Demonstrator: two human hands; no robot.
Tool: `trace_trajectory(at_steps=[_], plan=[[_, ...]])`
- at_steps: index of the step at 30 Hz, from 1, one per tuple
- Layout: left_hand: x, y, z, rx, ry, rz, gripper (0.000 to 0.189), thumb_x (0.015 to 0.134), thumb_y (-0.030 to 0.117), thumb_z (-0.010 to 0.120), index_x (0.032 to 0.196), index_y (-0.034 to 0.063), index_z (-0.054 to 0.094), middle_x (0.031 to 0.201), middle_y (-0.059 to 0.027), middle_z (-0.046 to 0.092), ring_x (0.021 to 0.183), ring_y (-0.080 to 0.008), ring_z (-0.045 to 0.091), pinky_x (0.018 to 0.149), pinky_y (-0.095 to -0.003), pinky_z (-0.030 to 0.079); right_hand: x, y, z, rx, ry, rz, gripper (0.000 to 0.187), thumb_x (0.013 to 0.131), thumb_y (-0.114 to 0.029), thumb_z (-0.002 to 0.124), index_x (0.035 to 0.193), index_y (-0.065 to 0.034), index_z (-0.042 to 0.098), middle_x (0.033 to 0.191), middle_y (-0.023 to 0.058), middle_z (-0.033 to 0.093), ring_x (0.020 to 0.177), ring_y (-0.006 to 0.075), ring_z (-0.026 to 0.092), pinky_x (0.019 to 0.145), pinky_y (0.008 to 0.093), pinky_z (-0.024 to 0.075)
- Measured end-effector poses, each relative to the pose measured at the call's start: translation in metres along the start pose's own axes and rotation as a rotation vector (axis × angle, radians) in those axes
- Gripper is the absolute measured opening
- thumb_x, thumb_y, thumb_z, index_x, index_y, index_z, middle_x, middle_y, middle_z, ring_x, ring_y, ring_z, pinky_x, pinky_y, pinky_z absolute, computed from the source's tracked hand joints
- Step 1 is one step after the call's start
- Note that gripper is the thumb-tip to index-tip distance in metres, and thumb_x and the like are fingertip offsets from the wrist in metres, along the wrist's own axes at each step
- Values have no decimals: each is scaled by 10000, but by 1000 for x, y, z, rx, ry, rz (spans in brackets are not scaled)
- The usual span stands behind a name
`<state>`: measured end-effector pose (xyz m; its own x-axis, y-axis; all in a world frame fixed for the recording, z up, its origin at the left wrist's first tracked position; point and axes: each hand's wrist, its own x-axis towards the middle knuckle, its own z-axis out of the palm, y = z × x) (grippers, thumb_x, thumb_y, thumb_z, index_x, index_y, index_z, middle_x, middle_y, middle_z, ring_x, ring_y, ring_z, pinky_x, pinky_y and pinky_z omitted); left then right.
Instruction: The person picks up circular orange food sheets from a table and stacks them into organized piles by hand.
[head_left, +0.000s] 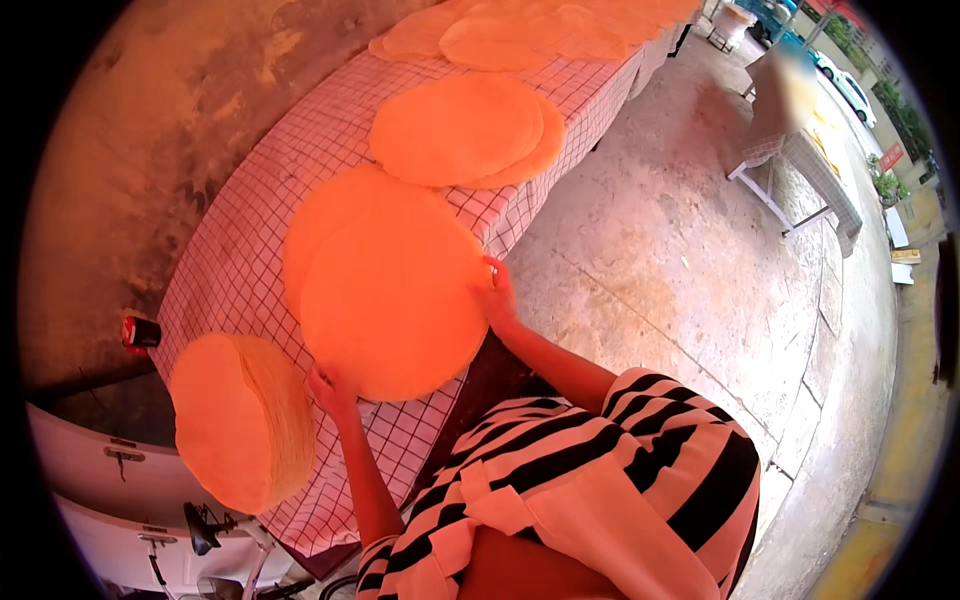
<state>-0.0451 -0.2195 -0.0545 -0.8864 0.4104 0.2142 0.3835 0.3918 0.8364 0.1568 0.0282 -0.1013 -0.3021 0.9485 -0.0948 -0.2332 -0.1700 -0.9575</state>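
Note:
A large, thin orange disc is held between my two hands over the near part of a table with a checked cloth. My left hand grips its lower left edge, and my right hand pinches its right edge. Another such disc shows partly behind it, at the upper left. Left of my left hand stands a tall stack of the same thin discs. Further up the cloth lie overlapping discs. What the discs are made of I cannot tell.
The checked cloth covers a long table beside a stained wall. More discs lie at its far end. A dark red can-like item is by the left corner. A bicycle saddle shows below; a second table stands far right.

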Motion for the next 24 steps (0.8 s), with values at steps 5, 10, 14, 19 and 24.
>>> trace_trajectory(at_steps=[5, 10, 14, 19, 24], plan=[[27, -5, 29, 74, 152, -206, 428, 836, 353, 485, 965, -54, 511, 889, -183, 581, 794, -295, 552, 697, -377, 432, 8, -10, 3, -17, 27, 72, 403, 769, -58, 630, 1103, -92, 407, 806, 63, 560, 666, 156, 577, 566, 299, 472], [35, -19, 43, 81, 208, -199, 416, 799, 323, 493, 815, -92, 522, 789, -225, 578, 700, -351, 550, 631, -427, 432, 3, -29, 13, 12, 217, 221, 287, 787, -127, 631, 968, -57, 418, 776, 56, 544, 623, 153, 551, 529, 306, 449], [33, -24, 47, 247, 231, -46, 396, 775, 294, 516, 785, -101, 530, 778, -250, 582, 694, -360, 561, 617, -430, 437, 15, -6, 5, -245, 183, 118, 248, 772, -188, 641, 855, -51, 451, 724, 50, 530, 615, 138, 523, 527, 293, 430], [33, -10, 39, 234, 218, -118, 407, 787, 301, 512, 788, -105, 538, 781, -245, 590, 717, -346, 577, 615, -407, 452, 3, -8, 5, -97, 227, 111, 217, 773, -194, 625, 802, -42, 473, 684, 27, 514, 608, 112, 494, 531, 277, 416], [46, -14, 51, 169, 175, -134, 476, 817, 362, 515, 811, -113, 535, 777, -219, 600, 710, -321, 590, 603, -393, 462, 19, 8, -10, -54, 228, 74, 283, 788, -224, 621, 887, -12, 462, 768, 112, 573, 660, 189, 577, 579, 318, 462]])
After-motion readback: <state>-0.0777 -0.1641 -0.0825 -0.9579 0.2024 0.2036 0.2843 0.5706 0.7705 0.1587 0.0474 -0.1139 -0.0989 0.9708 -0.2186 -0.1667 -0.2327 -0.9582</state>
